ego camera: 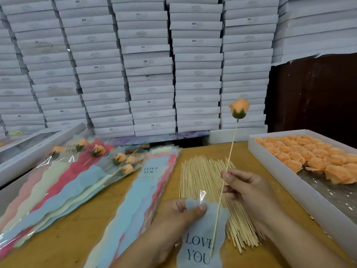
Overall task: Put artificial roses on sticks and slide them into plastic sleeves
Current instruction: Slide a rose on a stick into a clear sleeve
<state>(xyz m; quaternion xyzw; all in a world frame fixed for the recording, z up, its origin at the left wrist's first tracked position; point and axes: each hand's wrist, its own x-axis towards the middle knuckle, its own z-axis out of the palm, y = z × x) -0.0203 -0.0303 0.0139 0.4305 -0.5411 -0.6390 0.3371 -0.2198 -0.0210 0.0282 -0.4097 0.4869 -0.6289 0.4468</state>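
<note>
1. Stacked white boxes (150,62): walled the far edge of the wooden table (81,225).
2. White tray (289,182) of loose orange roses (313,153): lay right of the stick pile (204,182).
3. Finished sleeved roses (77,171): fanned well left of the pile.
4. Empty sleeve stack (143,194): just left of the pile.
5. Left hand (173,221): thumb and fingers pinched the blue "LOVE YOU" sleeve (201,238) at its mouth, before the pile.
6. Right hand (249,190): fingers gripped the stick (229,153), orange rose (239,108) raised above the pile, lower tip at the sleeve.
</note>
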